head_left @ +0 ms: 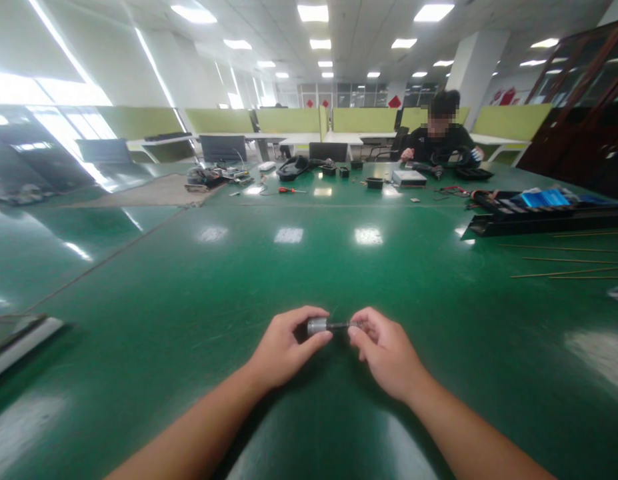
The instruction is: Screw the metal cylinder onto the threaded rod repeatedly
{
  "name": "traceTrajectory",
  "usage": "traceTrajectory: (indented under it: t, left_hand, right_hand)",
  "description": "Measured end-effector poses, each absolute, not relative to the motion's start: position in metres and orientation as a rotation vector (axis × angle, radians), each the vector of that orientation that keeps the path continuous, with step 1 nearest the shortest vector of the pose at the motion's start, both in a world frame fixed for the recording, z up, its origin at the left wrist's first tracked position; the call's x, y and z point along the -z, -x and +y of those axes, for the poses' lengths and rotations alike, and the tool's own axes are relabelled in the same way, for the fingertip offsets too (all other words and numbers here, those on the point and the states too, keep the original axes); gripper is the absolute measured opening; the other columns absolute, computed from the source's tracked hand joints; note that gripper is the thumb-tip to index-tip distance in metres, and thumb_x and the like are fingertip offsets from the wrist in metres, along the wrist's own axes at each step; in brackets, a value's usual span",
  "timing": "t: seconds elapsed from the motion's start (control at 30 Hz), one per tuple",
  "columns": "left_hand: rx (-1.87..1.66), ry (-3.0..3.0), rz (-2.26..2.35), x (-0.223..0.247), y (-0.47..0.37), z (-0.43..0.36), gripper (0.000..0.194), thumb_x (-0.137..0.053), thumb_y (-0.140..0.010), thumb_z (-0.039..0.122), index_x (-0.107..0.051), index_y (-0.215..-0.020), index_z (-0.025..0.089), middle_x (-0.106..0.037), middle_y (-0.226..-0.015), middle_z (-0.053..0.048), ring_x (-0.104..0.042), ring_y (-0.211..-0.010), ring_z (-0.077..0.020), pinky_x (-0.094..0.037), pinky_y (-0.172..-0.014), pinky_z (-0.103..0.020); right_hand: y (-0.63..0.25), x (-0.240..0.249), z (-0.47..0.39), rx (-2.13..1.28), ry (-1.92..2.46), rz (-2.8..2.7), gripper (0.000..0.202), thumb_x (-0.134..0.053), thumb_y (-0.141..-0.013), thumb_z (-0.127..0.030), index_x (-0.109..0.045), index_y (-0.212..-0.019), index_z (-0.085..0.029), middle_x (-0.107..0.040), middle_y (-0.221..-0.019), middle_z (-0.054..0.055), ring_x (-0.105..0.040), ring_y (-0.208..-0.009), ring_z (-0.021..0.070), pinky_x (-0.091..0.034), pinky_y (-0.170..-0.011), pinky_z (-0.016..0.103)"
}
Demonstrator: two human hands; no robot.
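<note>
Head view: left hand (pixel 281 347), half-curled, holds metal cylinder (pixel 317 326); right hand (pixel 393 350) pinches rod (pixel 337 327), well short of tabletop (pixel 199 273) far edge; likely stiff, slippery; best gripped round cylinder's sides

Glossy green table (pixel 269 260) spreads from 9 to 3 o'clock, window and ceiling glare mirrored on its top. Bright windows (pixel 63 123) at 10, pale shades (pixel 113 53) over much of the glass. Low yellow-green partitions (pixel 365 120) run 11 to 1; white desks (pixel 293 140) before them, dark chairs (pixel 223 148) tucked near. White pillar (pixel 481 63) at 1. Tall reddish-brown cabinet (pixel 579 100), glass-fronted, at 2. White ceiling (pixel 269 20) overhead; rows of lit panels (pixel 313 13) recede toward 12. Far glazed wall (pixel 359 97) there, details too small to read.
</note>
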State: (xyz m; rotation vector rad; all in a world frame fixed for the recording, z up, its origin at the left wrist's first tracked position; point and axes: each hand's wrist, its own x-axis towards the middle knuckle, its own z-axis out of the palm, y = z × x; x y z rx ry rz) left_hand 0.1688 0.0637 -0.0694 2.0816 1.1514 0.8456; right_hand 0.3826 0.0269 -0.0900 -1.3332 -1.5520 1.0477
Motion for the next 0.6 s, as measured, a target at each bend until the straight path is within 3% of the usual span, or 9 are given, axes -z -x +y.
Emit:
traceTrajectory:
  t: [0.3,0.6]
  left_hand:
    - [-0.856,-2.011,1.187,0.0683,-0.168,0.0642,0.027,-0.071,-0.084,0.04,-0.072,-0.105,0.023,-0.074,-0.099,-0.002,-0.068,-0.09,-0.0202,-0.049,-0.082,-0.029]
    - [-0.91,-1.873,1.235,0.0671,-0.1689,0.0669,0.028,-0.07,-0.083,0.042,-0.073,-0.102,0.021,-0.073,-0.095,-0.002,-0.067,-0.085,-0.0201,-0.048,-0.079,-0.029]
  right_hand:
    - [-0.384,0.0915,0.0299,-1.094,1.322,-1.443,0.019,-0.055,-0.093,-0.036,-0.062,-0.095,-0.019,-0.064,-0.071,0.0,-0.059,-0.056,0.0148,-0.043,-0.054,0.026]
    - [-0.3865,0.0893,0.0335,-1.158,1.256,-1.215,0.035,-0.05,-0.096,-0.051,-0.057,-0.086,-0.018,-0.064,-0.068,0.0,-0.055,-0.049,0.0121,-0.041,-0.051,0.024]
